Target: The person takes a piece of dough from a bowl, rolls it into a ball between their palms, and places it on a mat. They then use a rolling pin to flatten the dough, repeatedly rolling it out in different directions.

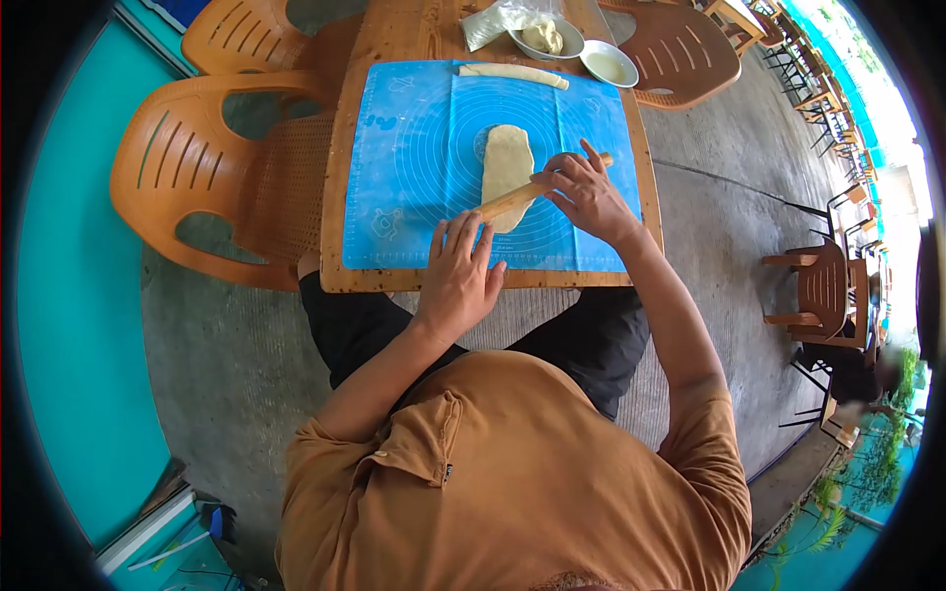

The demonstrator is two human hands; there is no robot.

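A wooden rolling pin (510,202) lies aslant across a flattened oblong piece of dough (507,158) on a blue silicone mat (394,167). My left hand (459,271) has its fingers over the pin's lower left end, with the thumb held apart. Near the other end, my right hand (589,195) curls its fingers and thumb around the pin, one finger raised. The dough's lower end shows just below the pin. Along the mat's far edge rests a long rolled strip of dough (513,75).
Behind the mat on the wooden table (409,34) are a bowl (570,45) holding a dough lump (543,37), a small bowl with pale contents (609,65) and a plastic bag (490,25). Orange chairs (187,148) stand at the left, a brown chair (680,54) at the right.
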